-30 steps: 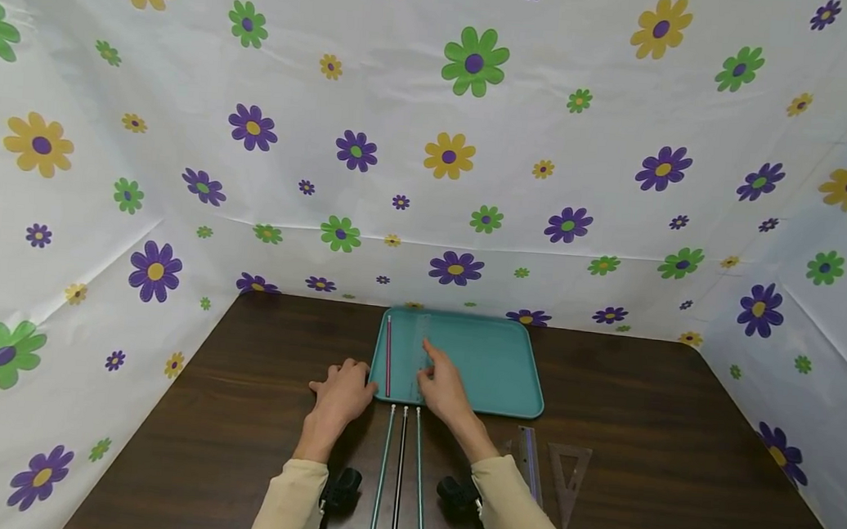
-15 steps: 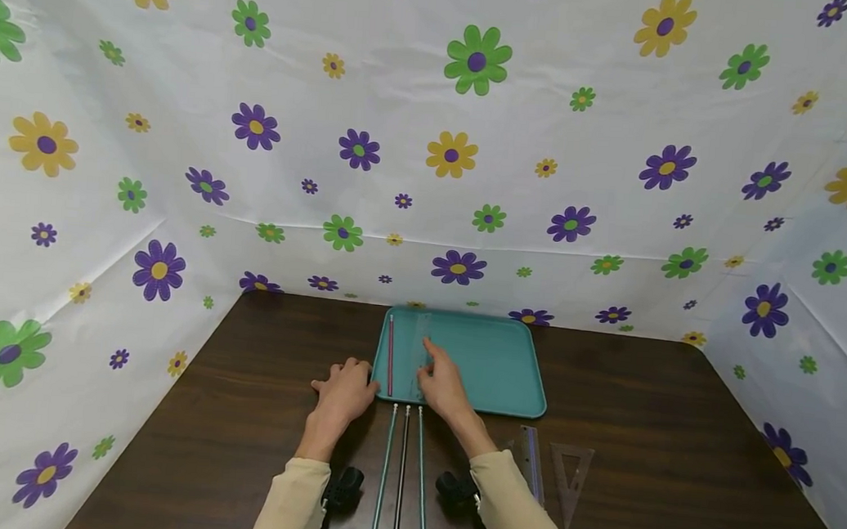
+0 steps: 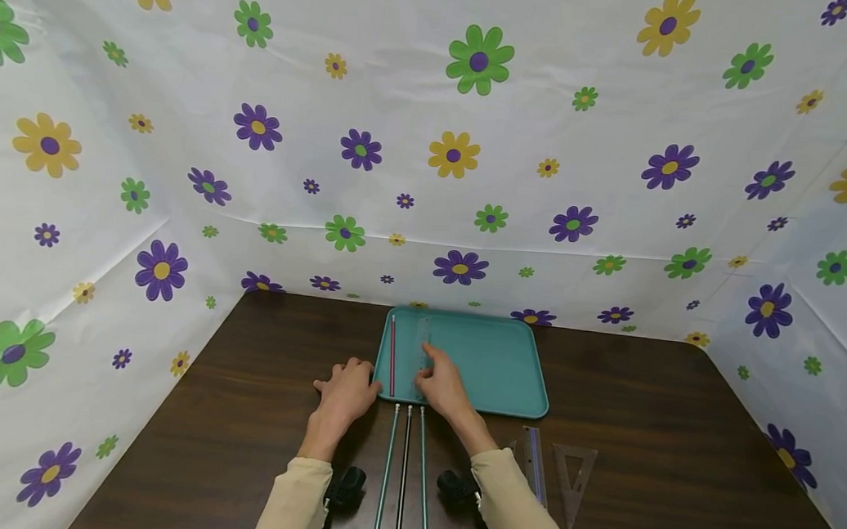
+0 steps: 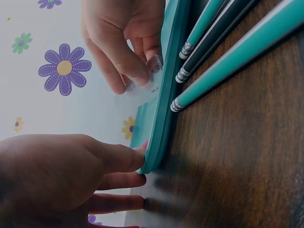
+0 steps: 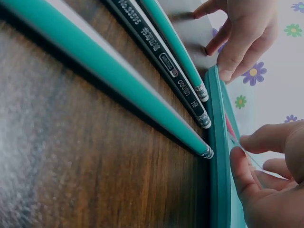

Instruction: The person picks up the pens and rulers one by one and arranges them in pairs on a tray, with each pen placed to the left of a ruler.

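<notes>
A clear plastic ruler (image 3: 425, 328) lies lengthwise in the teal tray (image 3: 505, 364), to the right of a red pencil (image 3: 392, 356). My right hand (image 3: 448, 387) pinches the ruler near its front end between thumb and fingers; printed marks show on the ruler (image 4: 155, 71) in the left wrist view. At the tray's front left corner, my left hand (image 3: 344, 392) touches the rim, its other fingers extended onto the table beside it. In the right wrist view the red pencil (image 5: 229, 124) is mostly hidden behind the tray wall.
In front of the tray lie two green pencils (image 3: 386, 475) (image 3: 424, 478) with a black pencil (image 3: 404, 476) between them, eraser ends toward the tray. Right of my right forearm are a ruler with a purple stripe (image 3: 535, 465) and a clear set square (image 3: 572, 484). A flowered cloth (image 3: 466, 177) hangs behind.
The head view shifts slightly, moving everything a little to the right. The far end of the clear ruler sits slightly nearer; both hands otherwise keep their places.
</notes>
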A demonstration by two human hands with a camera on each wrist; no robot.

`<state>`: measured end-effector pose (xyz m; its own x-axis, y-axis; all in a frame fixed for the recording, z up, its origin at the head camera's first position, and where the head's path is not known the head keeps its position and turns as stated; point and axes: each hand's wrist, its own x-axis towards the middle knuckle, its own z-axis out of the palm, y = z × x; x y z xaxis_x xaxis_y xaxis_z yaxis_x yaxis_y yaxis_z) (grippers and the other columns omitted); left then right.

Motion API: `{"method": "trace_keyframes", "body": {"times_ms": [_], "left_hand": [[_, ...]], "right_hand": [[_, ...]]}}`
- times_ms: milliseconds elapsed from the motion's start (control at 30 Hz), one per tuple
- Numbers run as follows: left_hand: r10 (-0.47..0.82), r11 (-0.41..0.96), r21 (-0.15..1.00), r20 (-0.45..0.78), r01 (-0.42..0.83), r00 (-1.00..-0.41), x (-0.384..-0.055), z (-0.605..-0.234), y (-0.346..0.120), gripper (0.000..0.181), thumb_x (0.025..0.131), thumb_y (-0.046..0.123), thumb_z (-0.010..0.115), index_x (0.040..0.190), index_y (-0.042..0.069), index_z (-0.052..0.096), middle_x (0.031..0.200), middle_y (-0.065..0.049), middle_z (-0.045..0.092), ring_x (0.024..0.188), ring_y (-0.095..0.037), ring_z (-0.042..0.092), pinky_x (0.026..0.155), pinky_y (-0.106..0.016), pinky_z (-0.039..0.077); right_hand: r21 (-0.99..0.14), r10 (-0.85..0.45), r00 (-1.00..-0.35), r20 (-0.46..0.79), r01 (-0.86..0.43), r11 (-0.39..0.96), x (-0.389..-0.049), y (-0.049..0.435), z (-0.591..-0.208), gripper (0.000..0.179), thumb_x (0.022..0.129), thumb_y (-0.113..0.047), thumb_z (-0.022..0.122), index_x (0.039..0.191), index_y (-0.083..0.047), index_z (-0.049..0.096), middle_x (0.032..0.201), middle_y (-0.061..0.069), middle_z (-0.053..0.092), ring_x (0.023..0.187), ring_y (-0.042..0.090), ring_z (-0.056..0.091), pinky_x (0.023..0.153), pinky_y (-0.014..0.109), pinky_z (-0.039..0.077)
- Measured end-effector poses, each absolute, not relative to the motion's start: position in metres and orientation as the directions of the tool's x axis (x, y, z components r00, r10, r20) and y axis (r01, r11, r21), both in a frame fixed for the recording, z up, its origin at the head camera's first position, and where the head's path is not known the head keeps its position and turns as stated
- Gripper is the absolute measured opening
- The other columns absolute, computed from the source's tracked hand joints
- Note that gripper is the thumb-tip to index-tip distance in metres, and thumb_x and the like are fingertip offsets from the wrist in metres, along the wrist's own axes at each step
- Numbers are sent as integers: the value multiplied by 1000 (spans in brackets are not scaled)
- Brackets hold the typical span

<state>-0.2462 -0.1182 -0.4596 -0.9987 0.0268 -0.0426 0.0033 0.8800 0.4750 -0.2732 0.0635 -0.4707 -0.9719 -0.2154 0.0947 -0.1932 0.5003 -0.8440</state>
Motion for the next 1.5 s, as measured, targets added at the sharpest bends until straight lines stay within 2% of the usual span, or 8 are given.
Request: {"method": "trace_keyframes", "body": {"times_ms": [133, 233, 333, 467, 700, 933, 1300, 1500], "left_hand": [[26, 878, 478, -47, 1, -999, -246, -460, -118, 37, 98, 24, 61, 127, 2, 64, 136, -23, 54, 124, -52, 46, 95, -85, 25], [25, 878, 478, -50, -2, -998, -246, -460, -118, 37, 98, 25, 61, 127, 2, 64, 136, -23, 54, 125, -52, 46, 95, -85, 24], [23, 880, 475, -53, -5, -998, -246, -459, -118, 37, 98, 25, 62, 127, 2, 64, 136, -24, 54, 125, -52, 45, 96, -85, 25], [27, 884, 468, -53, -1, -998, -246, -458, -118, 38, 98, 25, 62, 128, 2, 63, 136, -24, 54, 125, -53, 45, 95, -85, 25], [25, 888, 461, -49, 0, -998, -246, -457, -117, 37, 98, 25, 62, 127, 2, 64, 136, -24, 54, 124, -52, 46, 94, -84, 27], [23, 889, 458, -47, -1, -999, -247, -457, -118, 37, 98, 25, 62, 127, 2, 64, 136, -24, 54, 126, -52, 45, 95, -84, 26], [24, 884, 467, -51, -3, -998, -246, -459, -119, 38, 98, 26, 63, 128, 2, 63, 136, -23, 54, 125, -52, 45, 95, -84, 26], [26, 882, 471, -45, 2, -999, -246, -459, -118, 37, 98, 25, 62, 127, 3, 64, 136, -23, 54, 126, -52, 45, 95, -84, 26]], "right_hand": [[-837, -229, -970, 84, -193, 512, -272, 63, -471, 65, 86, 7, 60, 148, 7, 39, 142, 26, 47, 87, 21, 58, 65, 28, 45], [-820, -229, -970, 85, -198, 536, -272, 62, -472, 63, 86, 8, 62, 146, 8, 42, 145, 27, 46, 96, 28, 61, 69, 34, 50], [-795, -221, -971, 88, -202, 572, -272, 62, -473, 60, 86, 6, 63, 143, 8, 46, 146, 27, 46, 119, 40, 57, 87, 46, 53], [-758, -203, -974, 103, -209, 618, -273, 61, -472, 57, 85, 3, 66, 140, 8, 51, 146, 26, 48, 137, 47, 39, 107, 57, 40], [-708, -184, -974, 131, -222, 670, -270, 59, -472, 50, 88, -4, 69, 136, 5, 57, 142, 24, 53, 131, 48, 40, 104, 58, 39], [-701, -174, -980, 93, -189, 688, -269, 58, -472, 51, 89, -5, 67, 138, 2, 56, 145, 21, 51, 128, 47, 37, 99, 57, 42], [-650, -168, -983, 71, -174, 739, -269, 54, -473, 49, 90, -7, 65, 138, -2, 58, 145, 18, 51, 127, 47, 38, 99, 58, 39], [-614, -175, -981, 83, -189, 766, -269, 53, -476, 40, 92, -8, 65, 132, -4, 64, 146, 16, 50, 128, 46, 38, 102, 59, 38]]}}
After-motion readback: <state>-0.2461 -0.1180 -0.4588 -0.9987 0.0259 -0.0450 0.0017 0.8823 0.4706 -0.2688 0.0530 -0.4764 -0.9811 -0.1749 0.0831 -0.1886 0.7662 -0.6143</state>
